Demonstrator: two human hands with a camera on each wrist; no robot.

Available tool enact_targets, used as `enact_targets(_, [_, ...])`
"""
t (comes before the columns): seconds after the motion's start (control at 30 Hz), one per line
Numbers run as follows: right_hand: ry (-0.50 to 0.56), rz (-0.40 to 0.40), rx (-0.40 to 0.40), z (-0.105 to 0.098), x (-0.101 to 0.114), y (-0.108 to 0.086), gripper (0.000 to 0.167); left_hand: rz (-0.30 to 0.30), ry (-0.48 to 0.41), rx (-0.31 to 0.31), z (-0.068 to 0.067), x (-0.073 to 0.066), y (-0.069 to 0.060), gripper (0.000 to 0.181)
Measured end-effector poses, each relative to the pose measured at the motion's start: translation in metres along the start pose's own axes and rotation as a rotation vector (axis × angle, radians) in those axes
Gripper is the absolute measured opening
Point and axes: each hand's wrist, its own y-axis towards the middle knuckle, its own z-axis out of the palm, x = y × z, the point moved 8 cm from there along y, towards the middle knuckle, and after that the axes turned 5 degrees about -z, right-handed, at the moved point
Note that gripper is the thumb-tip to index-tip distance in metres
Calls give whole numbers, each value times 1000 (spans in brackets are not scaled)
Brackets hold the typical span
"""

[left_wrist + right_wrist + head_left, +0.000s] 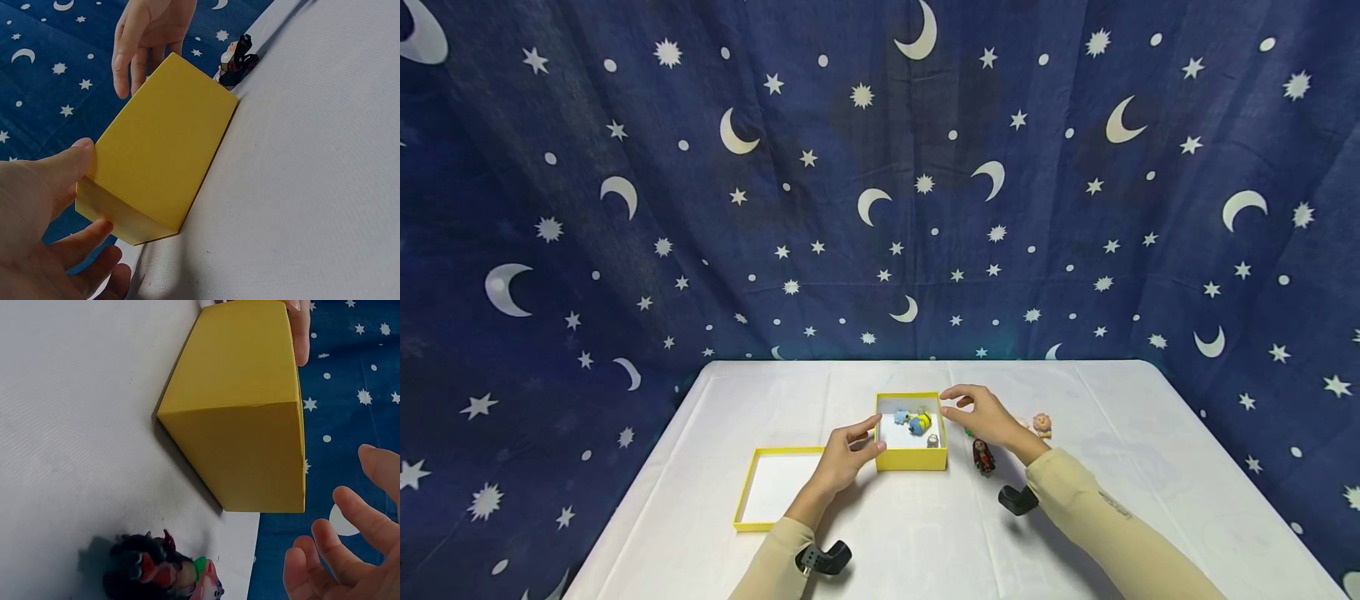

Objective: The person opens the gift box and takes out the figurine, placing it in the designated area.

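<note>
A yellow box (912,459) with a white inside stands without its lid on the table. Inside lie a small light-blue figurine (902,416), a blue-and-yellow figurine (919,423) and a small grey figurine (932,440). At the box's left front corner, my left hand (844,457) holds it, thumb at the rim and a finger against the side wall. My right hand (981,412) hovers by the right rim, fingers loosely bent and apart from the box in the right wrist view. Below it lies a dark-haired figurine (982,457) in red and black.
The yellow-edged lid (772,487) lies white side up, left of the box. A peach figurine (1042,425) sits beyond my right wrist, with a green bit and a pinkish bit partly hidden by that hand. A blue star-patterned curtain (880,208) hangs behind the table.
</note>
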Motion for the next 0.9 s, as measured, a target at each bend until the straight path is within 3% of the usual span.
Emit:
enact_targets(0.2, [4, -52, 3, 4, 6, 5, 31, -5, -10, -3, 0, 1, 0, 50])
enact_targets(0.5, [20, -38, 4, 15, 14, 10, 30, -12, -22, -2, 0, 3, 2, 49])
enact_targets(0.9, [4, -76, 25, 28, 20, 17, 30, -9, 17, 25, 0, 1, 0, 52])
